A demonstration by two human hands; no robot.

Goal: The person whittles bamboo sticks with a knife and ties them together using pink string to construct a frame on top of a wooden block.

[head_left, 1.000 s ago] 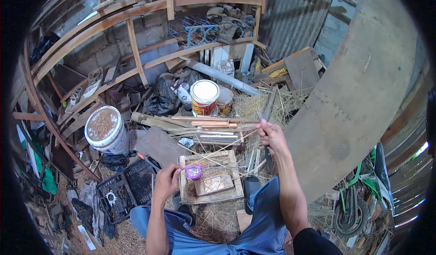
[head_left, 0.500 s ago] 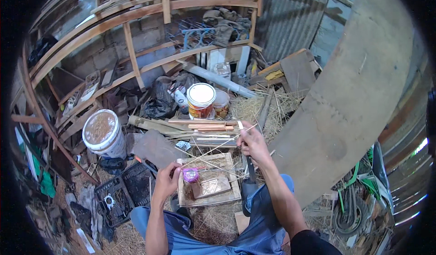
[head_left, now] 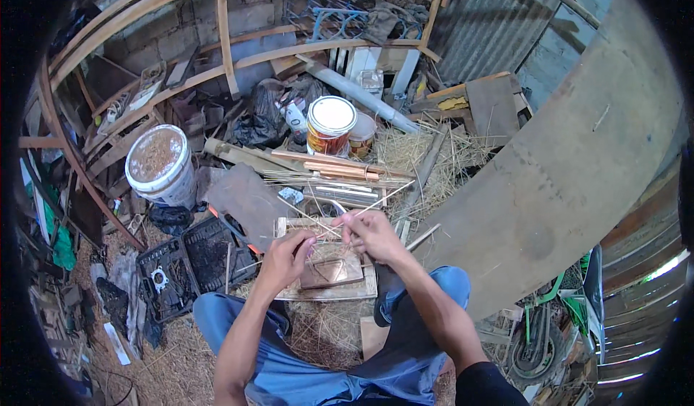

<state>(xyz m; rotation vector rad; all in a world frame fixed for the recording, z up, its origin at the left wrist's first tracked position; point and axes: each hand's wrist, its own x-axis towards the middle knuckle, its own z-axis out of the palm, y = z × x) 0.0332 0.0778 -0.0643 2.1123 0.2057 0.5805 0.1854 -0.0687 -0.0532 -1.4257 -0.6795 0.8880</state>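
Observation:
My left hand and my right hand are close together above a shallow wooden tray. Between them is a thin, pale stick, which looks like split bamboo, its far end slanting up to the right. Both hands are closed on it, fingers pinched. A second thin stick crosses near the fingertips and slants up to the left. By my right knuckles, a pale curved piece sticks out; I cannot tell whether that hand holds it. In the tray lies a flat brown block.
Wood strips lie beyond the tray. Behind them stands a lidded paint bucket. At left are a white bucket of shavings and an open black tool case. A large board leans at right.
My right hand has come down and left, close to my left hand. My left hand has shifted slightly right and up, and the purple round thing in the tray is now mostly hidden.

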